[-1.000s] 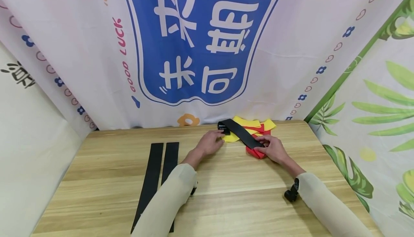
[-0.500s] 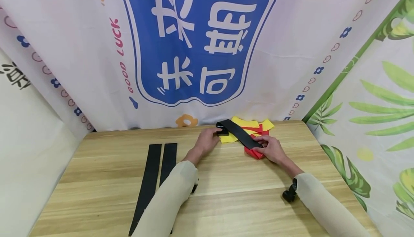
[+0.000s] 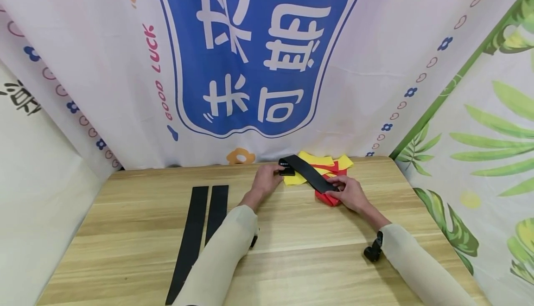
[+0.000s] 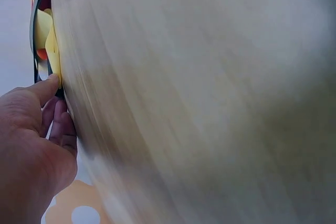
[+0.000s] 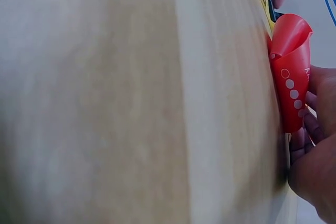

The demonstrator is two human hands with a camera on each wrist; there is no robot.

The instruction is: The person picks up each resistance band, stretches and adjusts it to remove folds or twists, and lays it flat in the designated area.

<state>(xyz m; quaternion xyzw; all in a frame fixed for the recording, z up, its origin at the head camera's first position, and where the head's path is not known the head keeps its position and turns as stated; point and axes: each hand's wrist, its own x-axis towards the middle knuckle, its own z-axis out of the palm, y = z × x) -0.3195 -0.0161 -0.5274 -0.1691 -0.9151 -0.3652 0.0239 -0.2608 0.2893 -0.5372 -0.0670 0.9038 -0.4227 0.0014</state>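
Observation:
At the table's back edge, a black flat stretch band (image 3: 308,172) lies aslant over a pile of red and yellow bands. Its far left end folds under, showing a row of white dots. My left hand (image 3: 266,179) pinches that folded end between thumb and fingers. At the other end, my right hand (image 3: 352,194) pinches the black band just above a red band (image 3: 327,199). In the right wrist view the red band (image 5: 290,77) curls into a loop with printed circles, beside my right fingers. Yellow bands (image 3: 317,158) stick out behind the black one.
Two long black bands (image 3: 193,232) lie flat side by side on the wooden table (image 3: 125,241), the right one partly under my left forearm. A printed curtain (image 3: 359,111) hangs right behind the table's back edge. Small black cameras (image 3: 373,249) sit on the wrists.
My left fingers have moved slightly left with the folded end of the black band, so the under-flap sits closer beneath the fold. The right hand keeps its place.

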